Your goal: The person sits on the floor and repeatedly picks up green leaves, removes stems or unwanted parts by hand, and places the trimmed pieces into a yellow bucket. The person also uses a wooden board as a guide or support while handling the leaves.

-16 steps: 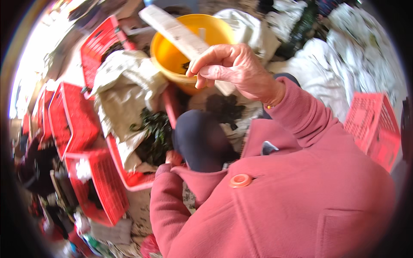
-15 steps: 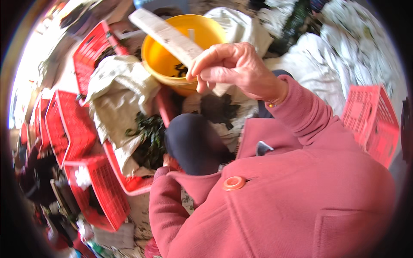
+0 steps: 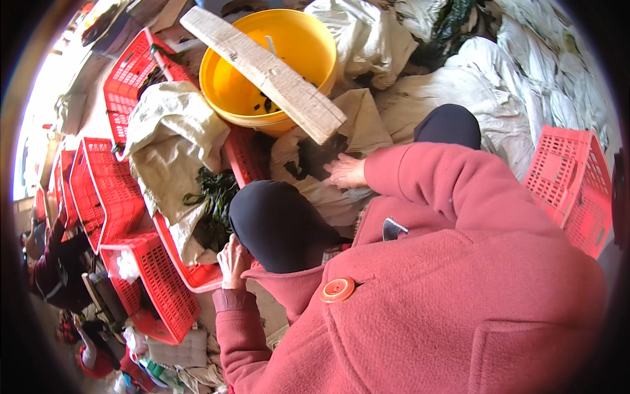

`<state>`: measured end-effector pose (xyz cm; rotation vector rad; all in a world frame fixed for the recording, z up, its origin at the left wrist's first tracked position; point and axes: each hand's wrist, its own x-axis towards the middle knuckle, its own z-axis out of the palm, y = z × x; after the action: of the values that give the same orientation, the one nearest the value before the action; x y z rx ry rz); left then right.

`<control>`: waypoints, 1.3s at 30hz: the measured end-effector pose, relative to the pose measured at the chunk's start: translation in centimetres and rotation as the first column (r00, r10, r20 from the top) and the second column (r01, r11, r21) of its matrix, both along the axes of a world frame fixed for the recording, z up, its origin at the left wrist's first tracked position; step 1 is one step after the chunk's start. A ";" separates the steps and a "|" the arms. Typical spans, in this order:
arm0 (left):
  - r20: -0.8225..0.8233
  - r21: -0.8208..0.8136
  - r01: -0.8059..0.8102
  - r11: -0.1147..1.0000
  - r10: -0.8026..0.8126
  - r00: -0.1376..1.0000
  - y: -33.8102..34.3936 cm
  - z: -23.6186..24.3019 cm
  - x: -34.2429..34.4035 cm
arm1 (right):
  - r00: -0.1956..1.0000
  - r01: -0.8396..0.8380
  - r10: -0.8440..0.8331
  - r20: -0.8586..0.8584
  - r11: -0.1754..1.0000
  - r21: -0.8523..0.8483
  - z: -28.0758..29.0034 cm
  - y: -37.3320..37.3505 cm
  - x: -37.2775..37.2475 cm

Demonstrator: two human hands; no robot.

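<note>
Quickly, clock positions from view centre, big to small. Pale sacks [image 3: 489, 79] at 2 o'clock. Red crate [image 3: 209, 281], 8 to 9 o'clock, cream cloth [image 3: 172, 141] draped in it. Yellow bucket [image 3: 298, 49] at 11, a few dark scraps [image 3: 264, 105] inside. Wooden board [image 3: 262, 72] across its mouth, long axis 10 to 4, lower end past the rim. Green leaf clump [image 3: 220, 207] at 9, in the crate, long axis roughly 12 to 6, no single tip direction.

Dark flat piece [image 3: 321, 150]: 12 o'clock, near centre, on pale sacking at the bucket's 5 o'clock side. Ragged and partly dim; long axis maybe 2 to 8, which end leads can't tell.

Change: right hand [image 3: 346, 172] was up in front of the board, fingertips pinched together; now it's down at the dark piece's 4 o'clock edge, fingers spread toward 9, nothing seen gripped; contact unclear. Board's lower end is uncovered now. Left hand [image 3: 233, 261], mostly hidden before, now shows at 8 between crate and dark knee [image 3: 279, 226], fingers bent near the leaves; grasp can't be told. Judgement: work has shifted from above the bucket down to the dark piece.
</note>
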<state>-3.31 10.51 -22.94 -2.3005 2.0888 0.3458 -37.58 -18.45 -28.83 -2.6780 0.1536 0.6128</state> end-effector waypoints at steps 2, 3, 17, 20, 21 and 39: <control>-0.029 -0.011 -0.061 0.998 0.061 0.998 -0.3 2.8 -1.1 | 0.993 -0.071 0.088 0.073 0.976 -0.207 -2.5 0.5 0.4; -0.040 0.068 -0.070 0.995 0.073 0.997 -0.8 4.1 -1.2 | 0.985 -0.126 0.152 0.083 0.959 -0.253 -3.3 0.3 0.8; -0.346 -0.483 -0.244 0.841 0.073 0.936 -15.9 18.6 -8.1 | 0.705 0.505 -0.703 -0.094 0.404 0.763 14.0 -7.0 -2.7; -0.386 -0.452 -0.221 0.864 0.033 0.922 -18.8 18.7 -11.6 | 0.580 0.576 -0.768 -0.271 0.152 0.803 15.8 -6.9 -3.1; -0.373 -0.458 -0.205 0.865 0.022 0.928 -19.3 18.5 -12.3 | 0.552 0.580 -0.774 -0.309 0.090 0.810 15.8 -6.8 -3.3; -0.509 -0.499 -0.382 0.778 0.093 0.856 -20.7 17.1 -11.6 | 0.930 0.227 -0.216 0.298 0.974 -0.003 -0.4 -8.2 0.3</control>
<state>-14.89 -10.20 -5.84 -3.1478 2.3564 0.3007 -37.30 -26.69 -29.27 -2.6984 0.3810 0.1359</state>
